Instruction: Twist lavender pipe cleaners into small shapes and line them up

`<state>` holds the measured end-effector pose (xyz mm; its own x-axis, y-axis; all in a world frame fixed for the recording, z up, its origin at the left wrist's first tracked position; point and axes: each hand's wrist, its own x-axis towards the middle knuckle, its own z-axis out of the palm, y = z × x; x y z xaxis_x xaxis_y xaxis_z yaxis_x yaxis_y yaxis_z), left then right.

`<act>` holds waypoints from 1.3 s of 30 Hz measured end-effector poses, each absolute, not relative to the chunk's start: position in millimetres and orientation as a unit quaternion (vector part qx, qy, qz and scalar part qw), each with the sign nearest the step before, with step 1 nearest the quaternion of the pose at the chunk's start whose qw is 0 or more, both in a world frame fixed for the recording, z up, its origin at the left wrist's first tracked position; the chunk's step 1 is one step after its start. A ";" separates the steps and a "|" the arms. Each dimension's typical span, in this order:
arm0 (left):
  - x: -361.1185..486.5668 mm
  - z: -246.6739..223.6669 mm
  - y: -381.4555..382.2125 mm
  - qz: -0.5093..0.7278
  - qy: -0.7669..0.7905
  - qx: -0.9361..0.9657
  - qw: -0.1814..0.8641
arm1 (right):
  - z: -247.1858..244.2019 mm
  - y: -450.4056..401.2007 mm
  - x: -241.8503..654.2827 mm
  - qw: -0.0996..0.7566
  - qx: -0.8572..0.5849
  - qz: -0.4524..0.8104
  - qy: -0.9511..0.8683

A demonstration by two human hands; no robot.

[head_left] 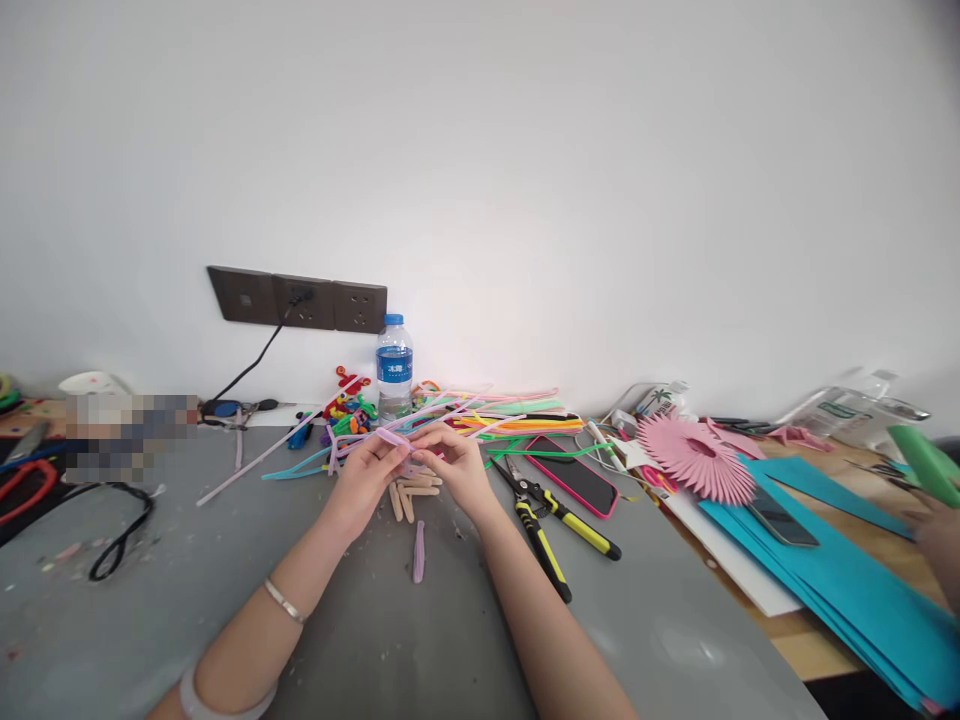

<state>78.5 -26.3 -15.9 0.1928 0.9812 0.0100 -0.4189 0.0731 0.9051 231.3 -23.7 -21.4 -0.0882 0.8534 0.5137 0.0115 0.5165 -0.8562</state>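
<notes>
My left hand point(366, 478) and my right hand point(455, 465) meet above the grey table point(360, 620). Between their fingertips is a lilac pipe cleaner point(391, 438), pinched from both sides; part of it is hidden by the fingers. Below the hands lie several short wooden sticks point(409, 495). A folded lilac pipe cleaner bundle point(418, 552) rests nearer to me. Behind the hands spreads a heap of coloured pipe cleaners point(536, 422). One long lilac pipe cleaner point(255, 468) sticks out to the left.
A water bottle point(394, 365) stands at the wall. Yellow-and-black cutters point(555, 508) and a pink-edged phone point(577, 478) lie right of my hands. Farther right are blue sheets point(832, 570), a pink paper fan point(694, 458) and another person's hand point(941, 540). A black cable point(124, 545) lies left.
</notes>
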 end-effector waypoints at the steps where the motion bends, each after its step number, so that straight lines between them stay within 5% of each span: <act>1: 78.0 -14.8 -26.4 0.539 0.338 0.420 0.647 | -21.1 -23.8 231.1 0.585 -0.335 0.361 -0.644; 11: 71.2 -11.8 -22.7 0.519 0.367 0.483 0.602 | -24.3 -12.7 256.7 0.690 -0.466 0.225 -0.507; 21: 67.9 -15.7 -18.6 0.537 0.387 0.497 0.561 | -34.3 -19.4 244.9 0.420 -0.501 0.246 -0.716; 25: 64.8 -13.0 -17.8 0.523 0.375 0.521 0.560 | -36.3 -20.6 246.6 0.377 -0.492 0.238 -0.748; 39: 73.6 -16.8 -40.6 0.132 0.296 0.697 0.639 | -28.7 -20.3 257.0 0.381 -0.495 0.221 -0.749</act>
<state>73.6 -40.6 -16.8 0.7895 0.5823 -0.1939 0.2440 -0.0080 0.9697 257.0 -20.3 -28.7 -0.2198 0.9098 0.3520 0.5737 0.4124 -0.7076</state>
